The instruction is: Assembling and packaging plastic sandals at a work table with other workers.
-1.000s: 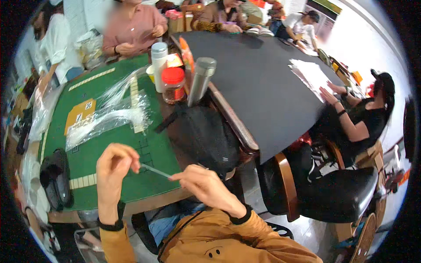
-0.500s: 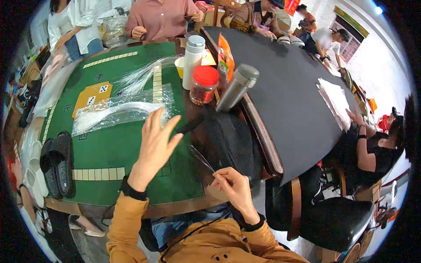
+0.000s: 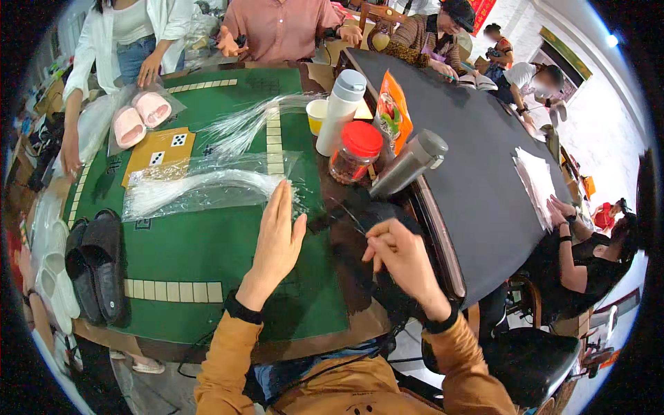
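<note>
My right hand point(image 3: 404, 263) pinches one end of a thin, translucent plastic strip point(image 3: 351, 216) between thumb and forefinger, to the right of the clear, crinkled plastic bag of white strips point(image 3: 207, 190). My left hand point(image 3: 277, 238) is flat, fingers together, thumb a little apart, its fingertips over the bag's right end; I can't tell whether they touch it. Right of the bag, close past my strip, stand a clear jar of brown bits with a red screw lid point(image 3: 356, 155), a leaning grey metal flask point(image 3: 411, 162) and a smooth white bottle with a grey cap point(image 3: 339, 114); a black fabric bag point(image 3: 391, 211) lies below the flask. An upright glossy orange packet point(image 3: 394, 114), also to its right, bears a printed picture, and the jar has a red label. Beyond the bag of strips, loose hair-thin strips point(image 3: 242, 128) fan over the green mat point(image 3: 228, 256), and pink open-toed slippers point(image 3: 142, 119) sit in clear film. A tan board point(image 3: 149, 155) with dotted white squares lies partly under the bag, and ridged dark grey slippers point(image 3: 102, 263) rest left of it, nearer me.
</note>
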`<state>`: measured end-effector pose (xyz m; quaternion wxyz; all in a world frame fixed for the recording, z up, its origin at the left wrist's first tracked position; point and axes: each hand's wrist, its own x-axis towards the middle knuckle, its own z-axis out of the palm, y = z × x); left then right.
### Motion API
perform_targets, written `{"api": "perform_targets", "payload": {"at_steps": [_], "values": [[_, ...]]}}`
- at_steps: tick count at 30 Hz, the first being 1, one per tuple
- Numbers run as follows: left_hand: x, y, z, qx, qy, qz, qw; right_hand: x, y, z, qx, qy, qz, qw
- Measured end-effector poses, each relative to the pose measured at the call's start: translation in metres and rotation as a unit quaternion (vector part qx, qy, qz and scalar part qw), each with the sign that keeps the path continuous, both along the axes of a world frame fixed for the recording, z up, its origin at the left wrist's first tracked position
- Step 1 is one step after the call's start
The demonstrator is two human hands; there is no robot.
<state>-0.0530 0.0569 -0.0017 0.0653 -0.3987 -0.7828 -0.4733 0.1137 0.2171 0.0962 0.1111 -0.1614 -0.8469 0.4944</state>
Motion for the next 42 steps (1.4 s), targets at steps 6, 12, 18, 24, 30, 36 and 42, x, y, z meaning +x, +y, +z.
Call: {"api": "perform_targets", "payload": {"at_steps": [6, 12, 18, 24, 30, 36, 42], "values": [[0.010, -0.006, 0.006, 0.067, -0.001, -0.002, 0.998, -0.072, 0.012, -0.013, 0.084, -0.006, 0.067, 0.994], [0.020, -0.007, 0.014, 0.079, 0.052, -0.038, 0.995, -0.124, 0.001, -0.032, 0.082, 0.001, 0.082, 0.993], [0.024, -0.011, 0.016, 0.100, 0.074, -0.054, 0.991, -0.157, -0.015, -0.055, 0.020, 0.088, 0.170, 0.981], [0.029, -0.011, 0.020, 0.092, 0.109, -0.073, 0.987, -0.190, 0.000, -0.086, 0.192, 0.135, 0.302, 0.924], [0.031, -0.014, 0.017, 0.090, 0.119, -0.126, 0.981, -0.213, -0.040, -0.084, 0.111, 0.055, 0.279, 0.952], [0.028, -0.014, 0.010, 0.101, 0.108, -0.148, 0.978, -0.230, -0.049, -0.105, 0.259, 0.049, 0.319, 0.910], [0.022, -0.013, 0.014, 0.106, 0.124, -0.142, 0.976, -0.225, -0.034, -0.118, 0.348, 0.174, 0.406, 0.827]]}}
